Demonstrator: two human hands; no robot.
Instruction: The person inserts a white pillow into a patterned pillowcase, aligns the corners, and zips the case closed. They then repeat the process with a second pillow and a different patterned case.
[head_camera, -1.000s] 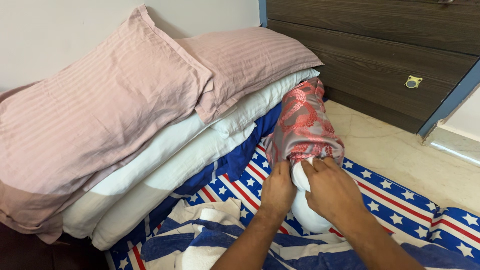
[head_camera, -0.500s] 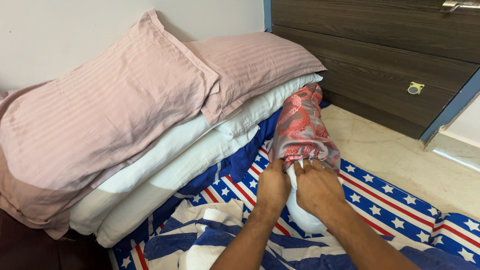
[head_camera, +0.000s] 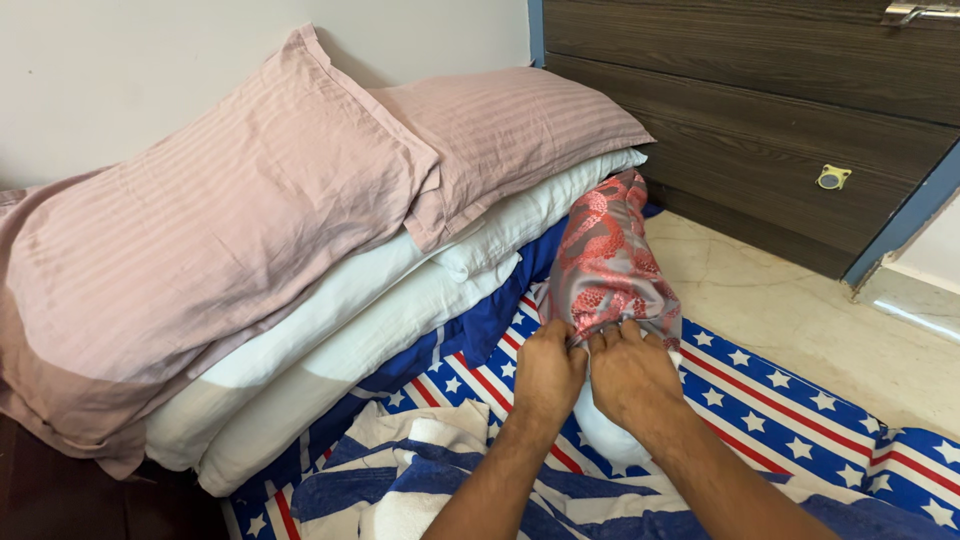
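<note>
A small pillow (head_camera: 610, 430) lies on the blue sheet (head_camera: 790, 400) with stars and red and white stripes. A red flowery cover (head_camera: 610, 255) is pulled over most of it, and only its white end sticks out near the hands. The left hand (head_camera: 548, 372) and the right hand (head_camera: 630, 375) sit side by side on the pillow, each clenched on the open edge of the cover.

The pillow looks soft, light and squashy. The cover looks thin and a bit shiny, so it may slip. The open edge seems the best place to hold it.

To the left of the pillow is a pile: two pink pillows (head_camera: 260, 230) on top of white ones (head_camera: 330, 350). Behind the pillow is a dark wooden door (head_camera: 760, 120), and to its right is a pale stone floor (head_camera: 800, 310). The wall (head_camera: 150, 70) is cream.
</note>
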